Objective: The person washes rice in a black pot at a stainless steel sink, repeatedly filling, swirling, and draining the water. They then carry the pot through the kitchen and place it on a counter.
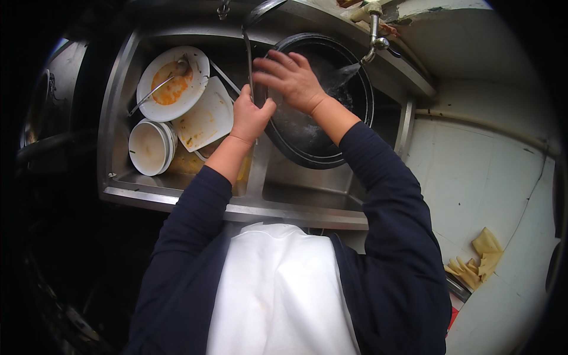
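Note:
My left hand (252, 114) grips the long handle of a metal ladle (248, 57), whose curved end rises toward the top edge of the view. Fingers spread and slightly blurred, my right hand (293, 82) is beside the handle, above a round black tub (306, 160). I cannot tell whether it touches the handle. Water (348, 71) streams from a metal tap (375, 33) into the tub, where the surface is churned. The tub sits in the right basin of a stainless steel sink (306, 215).
In the left basin lie a white plate (202, 73) with orange residue, a spoon (155, 93) on it, a soiled white rectangular dish (208, 117) and stacked white bowls (148, 148). Yellowish rubber gloves (479, 262) rest at the right. A second tap (223, 9) is at the back.

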A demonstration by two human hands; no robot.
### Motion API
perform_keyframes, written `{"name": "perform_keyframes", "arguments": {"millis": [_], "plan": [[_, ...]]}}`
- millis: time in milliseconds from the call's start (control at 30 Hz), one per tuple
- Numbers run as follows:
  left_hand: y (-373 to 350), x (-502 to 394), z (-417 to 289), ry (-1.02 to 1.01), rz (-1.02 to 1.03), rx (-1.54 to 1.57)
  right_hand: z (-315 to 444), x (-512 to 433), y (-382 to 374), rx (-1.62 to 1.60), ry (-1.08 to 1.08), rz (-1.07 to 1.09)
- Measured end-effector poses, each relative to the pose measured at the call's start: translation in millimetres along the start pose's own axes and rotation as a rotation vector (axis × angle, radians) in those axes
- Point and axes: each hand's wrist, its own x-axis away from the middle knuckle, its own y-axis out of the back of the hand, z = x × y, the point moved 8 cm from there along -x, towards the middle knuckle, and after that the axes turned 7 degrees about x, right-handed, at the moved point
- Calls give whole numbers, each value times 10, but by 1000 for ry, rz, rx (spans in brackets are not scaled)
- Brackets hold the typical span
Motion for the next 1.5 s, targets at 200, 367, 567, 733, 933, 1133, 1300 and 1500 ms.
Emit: {"name": "perform_keyframes", "arguments": {"millis": [200, 367, 567, 733, 933, 1133, 1300, 1500], "plan": [[104, 15, 29, 41, 8, 17, -1272, 368, -257, 315, -798, -14], [123, 18, 80, 55, 4, 57, -416, 914, -822, 191, -173, 166], [135, 14, 142, 79, 31, 68, -746, 1146, -1152, -1114, -1360, 137], [146, 6, 100, 11, 18, 83, -122, 484, -794, -1204, -1242, 160], [169, 7, 150, 83, 20, 87, -98, 205, -756, -1283, -1371, 27], [161, 17, 111, 13, 17, 43, 21, 300, -718, -1095, -1406, 267], [86, 31, 152, 79, 43, 58, -77, 142, -603, -1316, -1427, 66], [74, 33, 98, 44, 23, 55, 33, 274, -593, -1195, -1506, 267]]}}
